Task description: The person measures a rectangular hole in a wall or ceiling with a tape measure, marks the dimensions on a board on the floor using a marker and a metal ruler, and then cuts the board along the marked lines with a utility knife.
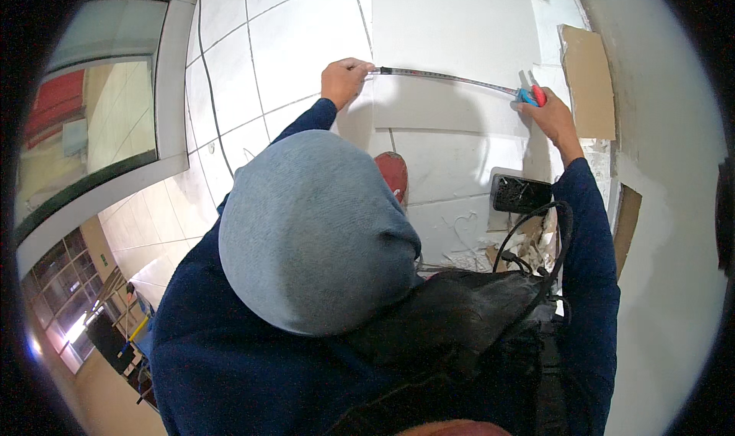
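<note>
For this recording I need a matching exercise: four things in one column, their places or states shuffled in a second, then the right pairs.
1. Bare left hand
2. Bare right hand
3. Rounded red shoe
4. Flat brown cardboard piece

A. Beside the pale wall
B. Holding the blue-and-red tape measure case
C. Partly hidden by grey-blue fabric
D. At the far end of the stretched-out thin tape blade

Pairs: 1-D, 2-B, 3-C, 4-A

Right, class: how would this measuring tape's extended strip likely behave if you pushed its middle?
The strip would probably flex easily, as it looks thin and narrow. Its ends should shift little, since the left hand pinches one and the right hand grips the blue-and-red case at the other.
</note>
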